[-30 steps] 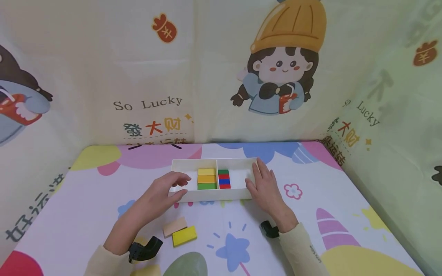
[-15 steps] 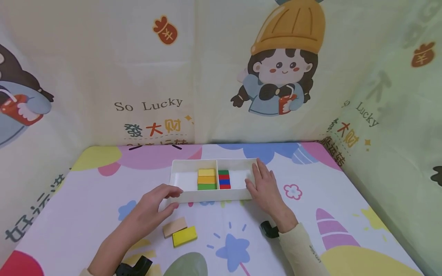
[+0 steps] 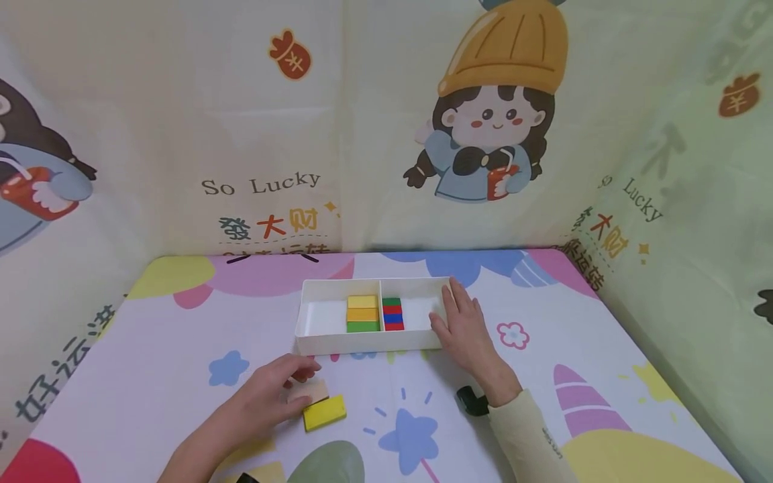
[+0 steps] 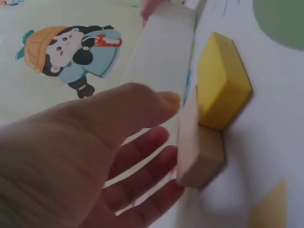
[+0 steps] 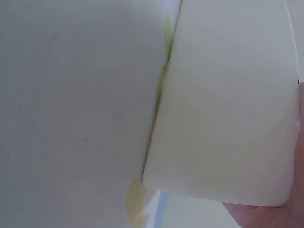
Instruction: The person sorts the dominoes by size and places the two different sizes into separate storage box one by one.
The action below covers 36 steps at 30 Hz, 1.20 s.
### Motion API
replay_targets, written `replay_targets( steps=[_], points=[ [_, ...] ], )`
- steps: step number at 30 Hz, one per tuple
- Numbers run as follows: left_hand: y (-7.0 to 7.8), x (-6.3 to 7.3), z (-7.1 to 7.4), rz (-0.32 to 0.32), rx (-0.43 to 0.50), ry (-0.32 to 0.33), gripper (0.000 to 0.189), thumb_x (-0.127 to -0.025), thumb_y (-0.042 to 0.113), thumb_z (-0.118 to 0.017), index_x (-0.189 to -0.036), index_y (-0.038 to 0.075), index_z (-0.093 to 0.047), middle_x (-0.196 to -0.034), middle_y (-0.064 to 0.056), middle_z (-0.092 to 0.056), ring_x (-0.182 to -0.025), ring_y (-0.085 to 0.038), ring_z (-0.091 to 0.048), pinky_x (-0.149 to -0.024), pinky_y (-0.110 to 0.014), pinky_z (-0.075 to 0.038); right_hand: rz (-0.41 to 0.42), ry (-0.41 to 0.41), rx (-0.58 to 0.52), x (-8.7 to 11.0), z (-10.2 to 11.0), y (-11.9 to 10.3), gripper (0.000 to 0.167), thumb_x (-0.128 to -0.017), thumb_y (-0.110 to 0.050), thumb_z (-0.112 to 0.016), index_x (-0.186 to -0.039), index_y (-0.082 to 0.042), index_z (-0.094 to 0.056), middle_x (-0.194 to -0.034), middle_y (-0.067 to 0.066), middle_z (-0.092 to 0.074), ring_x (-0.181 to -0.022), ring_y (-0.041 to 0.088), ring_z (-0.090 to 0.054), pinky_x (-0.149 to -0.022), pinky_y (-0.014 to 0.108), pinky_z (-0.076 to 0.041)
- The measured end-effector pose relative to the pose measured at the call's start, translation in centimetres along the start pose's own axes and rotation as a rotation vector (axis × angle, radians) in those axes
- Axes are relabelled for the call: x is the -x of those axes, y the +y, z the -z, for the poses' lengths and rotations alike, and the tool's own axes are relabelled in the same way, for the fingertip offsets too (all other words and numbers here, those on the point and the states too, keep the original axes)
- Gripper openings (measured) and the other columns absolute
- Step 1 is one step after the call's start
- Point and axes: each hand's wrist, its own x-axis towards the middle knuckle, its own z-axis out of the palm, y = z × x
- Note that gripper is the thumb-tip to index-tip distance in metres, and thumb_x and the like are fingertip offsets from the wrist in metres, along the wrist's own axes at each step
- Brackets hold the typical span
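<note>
My left hand (image 3: 266,396) is beside a plain wooden block (image 3: 316,390), its thumb and loosely bent fingers apart. In the left wrist view the fingertips come close to or touch the block's side; I cannot tell which. A yellow block (image 4: 223,78) lies against the wooden one. My right hand (image 3: 471,335) rests at the right end of a white two-part box (image 3: 368,343), fingers straight along its rim. The left compartment holds a pale yellow block (image 3: 362,302), an orange block (image 3: 362,314) and a green block (image 3: 362,327); small red, blue and green blocks (image 3: 392,314) line the divider's right side.
A printed cloth (image 3: 519,436) with cartoon shapes covers the table. A pale patterned curtain (image 3: 374,134) stands behind it and along the sides. The blue star and yellow patches are prints on the cloth.
My left hand has left the box's left end and come down toward me to the wooden block. My right hand and the box stay put.
</note>
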Motion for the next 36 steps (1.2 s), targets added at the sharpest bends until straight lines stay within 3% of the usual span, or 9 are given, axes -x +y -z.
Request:
replay_targets(
  steps=[6, 12, 17, 22, 25, 36],
  points=[
    [-1.3, 0.5, -0.2, -0.089, 0.002, -0.057, 0.041, -0.084, 0.017, -0.078, -0.122, 0.012, -0.062, -0.109, 0.008, -0.063, -0.093, -0.004, -0.058, -0.082, -0.022, -0.054, 0.002, 0.003, -0.006, 0.0, 0.0, -0.2, 0.066, -0.100, -0.030, -0.051, -0.150, 0.008, -0.032, -0.163, 0.023, -0.021, -0.150, 0.042, -0.021, -0.119, 0.065, -0.016],
    [-1.6, 0.5, -0.2, -0.039, -0.002, -0.103, 0.042, -0.084, 0.008, -0.073, -0.123, 0.014, -0.062, -0.110, 0.010, -0.063, -0.094, -0.001, -0.056, -0.084, -0.021, -0.053, 0.005, 0.005, -0.005, 0.0, -0.1, -0.2, 0.066, -0.099, -0.030, -0.051, -0.150, 0.008, -0.032, -0.162, 0.023, -0.021, -0.150, 0.042, -0.022, -0.119, 0.066, -0.017],
    [-1.4, 0.3, -0.1, -0.007, -0.032, -0.107, 0.040, -0.085, 0.011, -0.073, -0.123, 0.016, -0.062, -0.110, 0.010, -0.063, -0.094, -0.002, -0.056, -0.084, -0.022, -0.054, 0.010, 0.022, -0.002, 0.1, 0.0, -0.2, 0.065, -0.099, -0.029, -0.051, -0.149, 0.009, -0.033, -0.162, 0.024, -0.022, -0.149, 0.043, -0.022, -0.118, 0.066, -0.018],
    [-1.3, 0.3, 0.3, 0.064, -0.147, -0.029, 0.038, -0.083, 0.018, -0.078, -0.118, 0.021, -0.065, -0.103, 0.014, -0.062, -0.090, -0.003, -0.054, -0.082, -0.024, -0.055, 0.006, 0.014, 0.000, 0.0, -0.1, -0.1, 0.065, -0.100, -0.030, -0.051, -0.150, 0.008, -0.033, -0.162, 0.023, -0.022, -0.150, 0.042, -0.022, -0.119, 0.066, -0.017],
    [-1.4, 0.4, 0.4, 0.074, -0.200, 0.008, 0.040, -0.080, 0.019, -0.081, -0.117, 0.022, -0.066, -0.101, 0.016, -0.062, -0.090, -0.003, -0.053, -0.083, -0.025, -0.055, 0.003, 0.006, 0.007, 0.0, -0.1, -0.1, 0.066, -0.100, -0.030, -0.051, -0.150, 0.008, -0.032, -0.163, 0.023, -0.021, -0.150, 0.042, -0.021, -0.119, 0.066, -0.017],
    [-1.7, 0.5, 0.7, -0.010, -0.217, 0.057, 0.040, -0.079, 0.015, -0.082, -0.116, 0.019, -0.067, -0.100, 0.013, -0.064, -0.088, -0.005, -0.054, -0.080, -0.025, -0.055, 0.008, 0.013, -0.006, -0.1, -0.2, -0.1, 0.066, -0.099, -0.030, -0.052, -0.150, 0.008, -0.033, -0.163, 0.023, -0.022, -0.150, 0.041, -0.022, -0.119, 0.066, -0.017]
  ],
)
